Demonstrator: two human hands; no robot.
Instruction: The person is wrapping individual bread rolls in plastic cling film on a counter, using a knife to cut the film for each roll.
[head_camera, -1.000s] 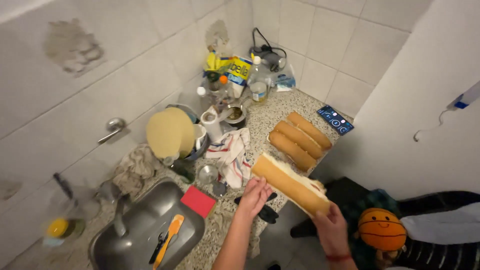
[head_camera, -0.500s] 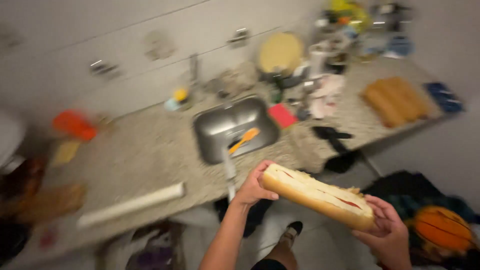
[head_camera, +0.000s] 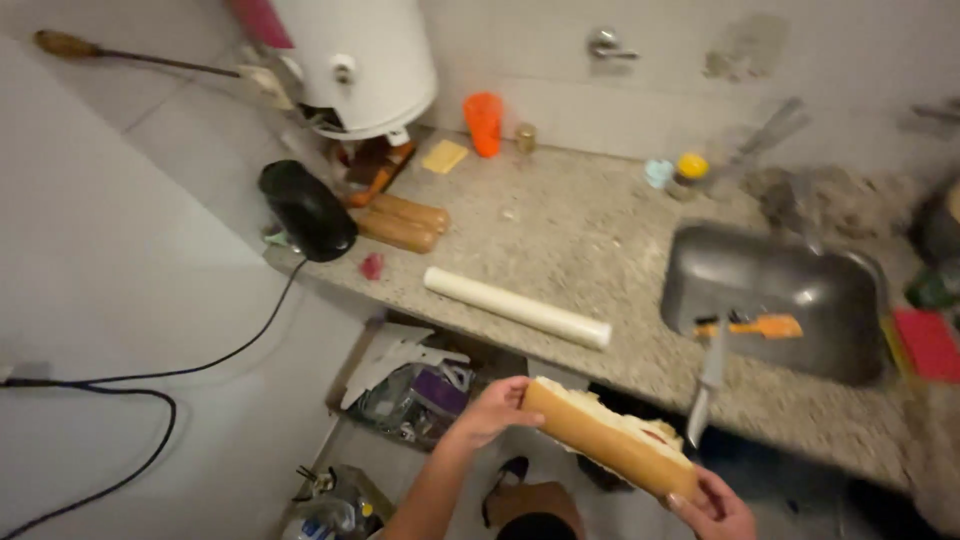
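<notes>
Below, both hands clamped on long filled sandwich (head_camera: 608, 440): left hand (head_camera: 492, 412) at one end, right hand (head_camera: 715, 508) at other, near granite surface (head_camera: 590, 240) edge; sink (head_camera: 770, 300) beyond.

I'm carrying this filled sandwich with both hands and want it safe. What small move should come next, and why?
Probably set the sandwich on the bare counter beside the white roll. The left hand and right hand grip only its ends, over the floor, and a knife overhangs the edge nearby.
</notes>
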